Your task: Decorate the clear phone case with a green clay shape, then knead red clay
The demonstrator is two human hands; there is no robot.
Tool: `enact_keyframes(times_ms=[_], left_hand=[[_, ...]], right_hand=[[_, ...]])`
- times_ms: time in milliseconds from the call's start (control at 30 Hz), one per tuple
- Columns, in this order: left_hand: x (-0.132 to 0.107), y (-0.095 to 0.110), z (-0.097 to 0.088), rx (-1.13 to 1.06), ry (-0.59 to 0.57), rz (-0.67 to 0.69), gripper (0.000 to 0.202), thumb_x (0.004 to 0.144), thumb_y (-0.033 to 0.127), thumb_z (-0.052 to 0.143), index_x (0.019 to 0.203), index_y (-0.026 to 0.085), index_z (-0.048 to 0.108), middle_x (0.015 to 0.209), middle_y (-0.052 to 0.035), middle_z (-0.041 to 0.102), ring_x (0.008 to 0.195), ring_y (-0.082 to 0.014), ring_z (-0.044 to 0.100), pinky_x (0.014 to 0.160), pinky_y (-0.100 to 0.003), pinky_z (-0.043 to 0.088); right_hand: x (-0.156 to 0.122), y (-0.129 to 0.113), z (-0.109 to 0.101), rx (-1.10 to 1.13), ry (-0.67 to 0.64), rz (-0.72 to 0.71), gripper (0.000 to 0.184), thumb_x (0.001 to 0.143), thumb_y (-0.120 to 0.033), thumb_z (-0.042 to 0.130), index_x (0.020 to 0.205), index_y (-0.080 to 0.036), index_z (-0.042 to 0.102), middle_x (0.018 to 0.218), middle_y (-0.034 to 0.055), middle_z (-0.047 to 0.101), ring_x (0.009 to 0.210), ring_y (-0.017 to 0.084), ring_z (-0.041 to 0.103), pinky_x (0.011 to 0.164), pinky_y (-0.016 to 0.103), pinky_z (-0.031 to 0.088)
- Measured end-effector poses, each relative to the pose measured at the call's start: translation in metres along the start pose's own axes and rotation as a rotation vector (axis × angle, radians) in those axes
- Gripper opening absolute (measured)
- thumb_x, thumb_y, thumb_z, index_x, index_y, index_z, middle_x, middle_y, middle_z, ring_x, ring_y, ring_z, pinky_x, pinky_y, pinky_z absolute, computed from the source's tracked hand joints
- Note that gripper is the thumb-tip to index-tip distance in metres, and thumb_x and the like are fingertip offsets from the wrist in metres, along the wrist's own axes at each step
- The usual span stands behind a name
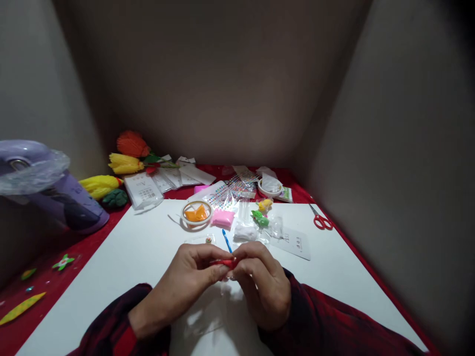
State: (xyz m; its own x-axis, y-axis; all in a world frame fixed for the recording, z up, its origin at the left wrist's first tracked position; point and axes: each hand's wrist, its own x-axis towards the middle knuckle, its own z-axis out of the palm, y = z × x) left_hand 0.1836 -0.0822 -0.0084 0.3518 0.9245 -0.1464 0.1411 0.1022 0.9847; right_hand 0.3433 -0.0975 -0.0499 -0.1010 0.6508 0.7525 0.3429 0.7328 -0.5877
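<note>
Both my hands meet above the white sheet [334,267] near its front edge. My left hand [185,282] and my right hand [261,284] pinch a small red lump of clay [224,263] between their fingertips, fingers closed round it. Just beyond my fingers lie a blue stick tool [226,241], a pink clay packet [223,218], a white clay packet [245,232] and a green clay piece [260,218]. A tape ring holding an orange packet [196,213] sits to the left of the pink one.
Red scissors [321,220] lie at the sheet's right edge. A purple appliance under plastic [48,190] stands at far left. Yarn flowers [126,153], white packets [143,190] and sticker sheets [230,190] crowd the back. Paper leaf shapes [22,307] lie on the red cloth at left.
</note>
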Motion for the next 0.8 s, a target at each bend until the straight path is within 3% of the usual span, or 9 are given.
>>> enact_keyframes(times_ms=[100,300,433,533,667,800], left_hand=[[0.000,0.001,0.003,0.079,-0.005,0.037,0.012,0.077,0.021,0.064,0.082,0.015,0.074,0.083,-0.0065,0.071,0.082,-0.0222,0.063,0.074,-0.030,0.048],[-0.001,0.005,-0.001,0.195,-0.170,0.142,0.022,0.088,0.024,0.050,0.087,0.017,0.071,0.087,-0.0045,0.067,0.086,-0.0214,0.060,0.078,-0.030,0.047],[-0.005,0.001,0.000,0.223,-0.173,0.189,0.031,0.083,0.017,0.056,0.113,0.023,0.061,0.110,-0.0042,0.062,0.104,-0.0221,0.056,0.091,-0.030,0.044],[-0.007,-0.012,0.004,0.312,-0.103,0.300,0.049,0.077,0.016,0.065,0.122,0.026,0.049,0.118,-0.0052,0.056,0.106,-0.0223,0.053,0.091,-0.031,0.044],[-0.006,-0.026,0.010,0.427,0.122,0.447,0.033,0.085,0.016,0.054,0.116,0.025,0.046,0.113,-0.0061,0.055,0.101,-0.0202,0.055,0.088,-0.032,0.045],[-0.003,-0.027,0.012,0.386,0.160,0.502,0.027,0.088,0.012,0.049,0.112,0.024,0.046,0.112,-0.0063,0.056,0.099,-0.0184,0.058,0.084,-0.030,0.048]], right_hand=[[0.002,0.002,-0.001,-0.007,-0.033,0.000,0.015,0.085,-0.009,0.052,0.075,-0.018,0.058,0.086,0.0044,0.058,0.075,0.014,0.059,0.063,0.026,0.049],[-0.001,0.007,-0.005,0.001,-0.076,0.041,0.011,0.082,-0.007,0.054,0.081,-0.018,0.055,0.090,0.0057,0.057,0.080,0.017,0.058,0.066,0.028,0.048],[0.003,0.008,-0.005,0.005,-0.043,0.052,0.012,0.081,-0.006,0.055,0.078,-0.017,0.055,0.088,0.0048,0.056,0.077,0.015,0.057,0.065,0.027,0.048],[0.007,0.010,-0.005,-0.002,-0.033,0.074,0.012,0.082,-0.007,0.055,0.076,-0.017,0.054,0.087,0.0050,0.056,0.075,0.015,0.057,0.064,0.027,0.047],[0.007,0.012,-0.005,-0.014,-0.045,0.108,0.011,0.082,-0.009,0.056,0.076,-0.017,0.054,0.088,0.0061,0.057,0.076,0.016,0.057,0.067,0.029,0.048],[0.007,0.010,-0.004,-0.009,0.010,0.081,0.011,0.083,-0.008,0.056,0.075,-0.016,0.055,0.085,0.0058,0.057,0.075,0.015,0.057,0.067,0.028,0.048]])
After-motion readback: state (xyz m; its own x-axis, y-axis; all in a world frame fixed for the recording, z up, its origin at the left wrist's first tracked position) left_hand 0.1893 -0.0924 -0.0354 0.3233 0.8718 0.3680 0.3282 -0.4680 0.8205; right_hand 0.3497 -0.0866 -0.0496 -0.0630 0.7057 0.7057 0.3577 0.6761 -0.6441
